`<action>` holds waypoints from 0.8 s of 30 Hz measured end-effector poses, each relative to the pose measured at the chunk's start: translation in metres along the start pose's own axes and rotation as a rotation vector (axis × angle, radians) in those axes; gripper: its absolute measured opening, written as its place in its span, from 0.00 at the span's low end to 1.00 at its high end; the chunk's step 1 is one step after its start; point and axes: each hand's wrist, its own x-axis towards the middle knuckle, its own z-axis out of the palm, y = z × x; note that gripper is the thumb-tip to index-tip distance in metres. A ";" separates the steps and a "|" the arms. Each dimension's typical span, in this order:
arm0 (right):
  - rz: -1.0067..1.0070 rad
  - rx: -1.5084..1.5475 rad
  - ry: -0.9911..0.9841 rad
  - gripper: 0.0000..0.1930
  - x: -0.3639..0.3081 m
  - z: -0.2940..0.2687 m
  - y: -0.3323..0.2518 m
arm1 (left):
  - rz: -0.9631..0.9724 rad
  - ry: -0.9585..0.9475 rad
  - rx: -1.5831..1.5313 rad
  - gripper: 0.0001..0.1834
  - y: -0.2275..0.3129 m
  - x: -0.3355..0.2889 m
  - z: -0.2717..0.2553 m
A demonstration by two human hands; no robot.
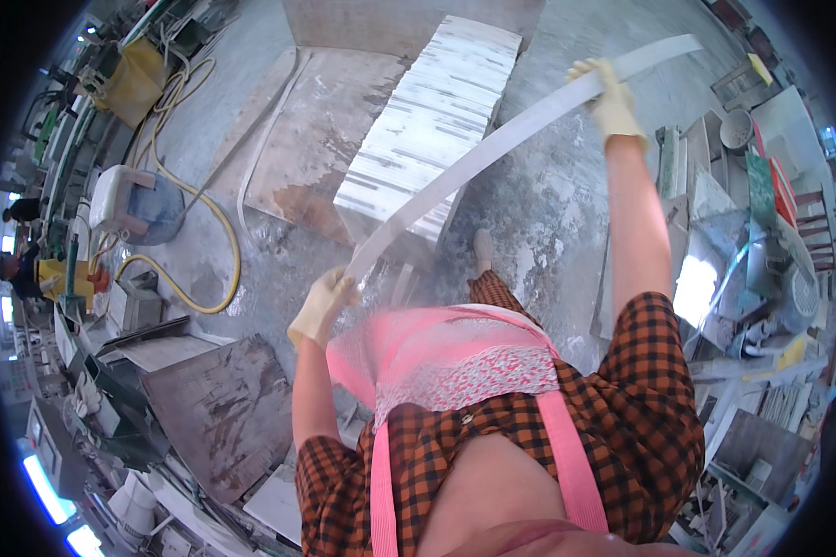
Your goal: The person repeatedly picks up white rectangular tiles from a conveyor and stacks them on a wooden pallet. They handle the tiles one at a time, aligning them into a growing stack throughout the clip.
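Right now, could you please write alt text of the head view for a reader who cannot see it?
A gloved left hand and a gloved right hand hold a long pale strip slantwise, in front of closely packed white pieces. On the left, a yellow hose lies curled on the grey floor.

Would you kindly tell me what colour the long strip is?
The long strip is pale grey, best seen in the head view.

Right hand (607,100) covers a stretch of the pale strip (478,160); left hand (321,308) hides its near end. Strip blocks part of the white stack (437,107). Only 1 shoe (483,245) shows, other foot hidden. Apron (367,345) blurred at left. Back board (344,20) cropped by upper edge.
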 end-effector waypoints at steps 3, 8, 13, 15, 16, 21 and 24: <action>0.141 -0.192 -0.142 0.19 0.050 0.029 0.068 | -0.062 0.061 -0.090 0.18 -0.021 0.004 -0.003; 0.367 -0.350 -0.377 0.20 0.140 0.066 0.169 | -0.168 0.179 -0.086 0.16 -0.014 0.033 0.017; 0.442 -0.342 -0.507 0.19 0.252 0.092 0.258 | -0.387 0.271 -0.122 0.15 0.019 0.106 0.059; 0.463 -0.337 -0.584 0.19 0.292 0.098 0.288 | -0.415 0.313 -0.153 0.15 0.030 0.135 0.074; 0.476 -0.349 -0.558 0.18 0.311 0.102 0.303 | -0.434 0.362 -0.177 0.16 0.032 0.149 0.084; 0.618 -0.277 -0.511 0.17 0.370 0.098 0.378 | -0.490 0.480 -0.157 0.15 0.037 0.203 0.103; 0.661 -0.265 -0.476 0.18 0.379 0.080 0.422 | -0.539 0.549 -0.205 0.15 0.041 0.223 0.106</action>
